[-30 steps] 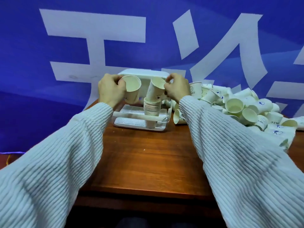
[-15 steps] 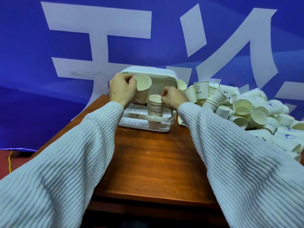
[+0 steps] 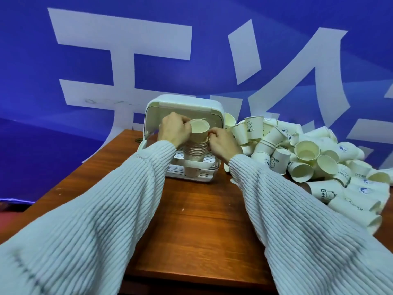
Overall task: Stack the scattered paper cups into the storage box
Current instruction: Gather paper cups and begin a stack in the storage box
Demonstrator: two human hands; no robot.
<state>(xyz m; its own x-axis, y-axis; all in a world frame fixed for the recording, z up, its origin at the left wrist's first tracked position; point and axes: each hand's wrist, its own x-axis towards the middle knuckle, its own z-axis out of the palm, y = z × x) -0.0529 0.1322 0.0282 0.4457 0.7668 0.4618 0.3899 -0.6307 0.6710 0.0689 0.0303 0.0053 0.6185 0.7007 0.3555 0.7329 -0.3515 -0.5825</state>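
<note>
A white storage box [image 3: 185, 105] with its lid raised stands at the table's far edge. Inside it rises a stack of nested paper cups [image 3: 196, 152]. My left hand [image 3: 174, 129] grips a cream paper cup [image 3: 199, 130] and holds it tilted over the top of the stack. My right hand [image 3: 223, 142] has curled fingers against the stack's right side, just under the cup. A big heap of scattered paper cups [image 3: 306, 153], some printed with HELLO, lies to the right of the box.
The wooden table [image 3: 191, 220] stretches bare between my sleeves and the box. A blue banner with large white characters [image 3: 119, 67] hangs right behind the table. The table's left edge drops off beside the box.
My left hand has carried its cup rightward from beside the box onto the top of the stack. My right hand, having set its own cup down, now steadies the stack.
</note>
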